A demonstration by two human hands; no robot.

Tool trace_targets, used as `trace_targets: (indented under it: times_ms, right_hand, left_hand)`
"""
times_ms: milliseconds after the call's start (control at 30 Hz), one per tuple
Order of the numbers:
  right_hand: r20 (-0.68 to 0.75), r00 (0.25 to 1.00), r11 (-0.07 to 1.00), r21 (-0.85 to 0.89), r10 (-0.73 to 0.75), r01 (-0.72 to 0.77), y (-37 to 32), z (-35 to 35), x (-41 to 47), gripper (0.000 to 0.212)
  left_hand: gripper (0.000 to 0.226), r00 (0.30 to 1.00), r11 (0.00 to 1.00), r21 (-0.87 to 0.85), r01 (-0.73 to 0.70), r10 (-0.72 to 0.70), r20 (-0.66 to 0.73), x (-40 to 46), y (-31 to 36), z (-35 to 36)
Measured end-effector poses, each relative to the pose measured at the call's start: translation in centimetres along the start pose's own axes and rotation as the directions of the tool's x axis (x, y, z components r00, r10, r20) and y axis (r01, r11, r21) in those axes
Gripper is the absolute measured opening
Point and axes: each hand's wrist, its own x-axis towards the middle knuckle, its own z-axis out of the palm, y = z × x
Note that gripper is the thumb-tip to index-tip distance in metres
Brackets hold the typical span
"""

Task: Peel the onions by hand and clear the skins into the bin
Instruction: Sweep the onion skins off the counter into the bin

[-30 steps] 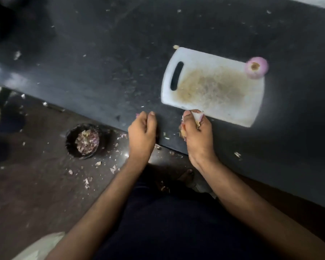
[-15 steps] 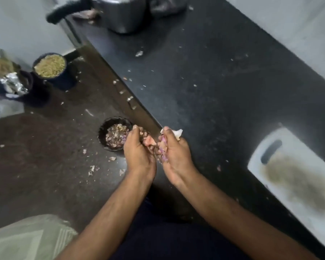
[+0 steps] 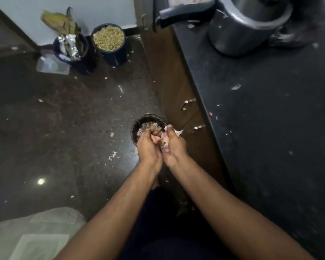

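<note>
Skin-littered dark floor [image 3: 68, 113] beside black counter [image 3: 270, 119]

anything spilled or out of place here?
Yes. Onion skin scraps lie scattered on the floor around the bin instead of in it, and more flecks dot the dark counter. Both hands, left hand and right hand, hold skins over the bin.

no readable text, no labels, no numbers
</note>
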Motion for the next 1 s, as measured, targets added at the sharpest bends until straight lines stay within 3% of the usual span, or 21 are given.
trace_targets:
  times_ms: [200, 300, 400, 500, 600, 700, 767, 833, 933, 1000]
  right_hand:
    - [-0.011, 0.983, 0.971, -0.156, 0.182, -0.182, -0.1, 1.8, 7.3, 0.031]
    - [-0.024, 0.971, 0.946, -0.220, 0.238, -0.238, 0.8, 2.7, 9.7, 0.043]
    - [-0.025, 0.967, 0.940, -0.226, 0.255, -0.254, 1.7, 2.6, 11.5, 0.039]
    - [-0.023, 0.980, 0.934, -0.301, 0.196, -0.194, 2.1, 1.5, 12.5, 0.033]
    - [-0.008, 0.997, 0.895, -0.440, 0.076, -0.071, 2.2, 0.4, 12.5, 0.022]
    - [0.018, 0.992, 0.811, -0.575, -0.124, 0.112, 1.5, 0.1, 11.7, 0.019]
    - [0.021, 0.968, 0.737, -0.645, -0.248, 0.203, 1.0, 0.0, 10.9, 0.021]
    - [0.081, 0.969, 0.717, -0.658, -0.234, 0.228, 0.7, 0.2, 10.1, 0.011]
    - [0.152, 0.976, 0.669, -0.710, -0.155, 0.217, 0.1, 0.5, 8.1, 0.045]
    - [0.154, 0.973, 0.667, -0.709, -0.170, 0.229, -0.2, 0.5, 7.4, 0.033]
  left_hand:
    - [0.060, 0.996, 0.995, 0.034, 0.090, -0.090, 0.010, 6.8, -1.0, -1.2]
    - [0.070, 0.994, 0.993, 0.047, 0.112, -0.113, 0.012, 9.5, -1.5, -1.8]
    - [0.072, 0.994, 0.993, 0.038, 0.108, -0.107, -0.033, 10.9, -1.6, -2.5]
    - [0.070, 0.992, 0.990, 0.097, 0.107, -0.099, -0.076, 11.1, -1.6, -3.2]
    - [0.054, 0.991, 0.977, 0.196, 0.083, -0.061, -0.115, 10.6, -1.6, -3.3]
    - [0.025, 0.986, 0.960, 0.278, 0.039, 0.008, -0.165, 10.2, -1.7, -2.7]
    - [0.022, 0.986, 0.942, 0.334, -0.007, 0.061, -0.152, 9.9, -1.7, -2.2]
    - [0.020, 0.985, 0.914, 0.403, -0.045, 0.107, -0.132, 9.1, -1.6, -1.7]
    - [0.020, 0.981, 0.896, 0.436, -0.080, 0.149, -0.125, 7.1, -0.9, -0.7]
    - [0.021, 0.979, 0.896, 0.429, -0.117, 0.176, -0.101, 5.3, -0.2, 0.2]
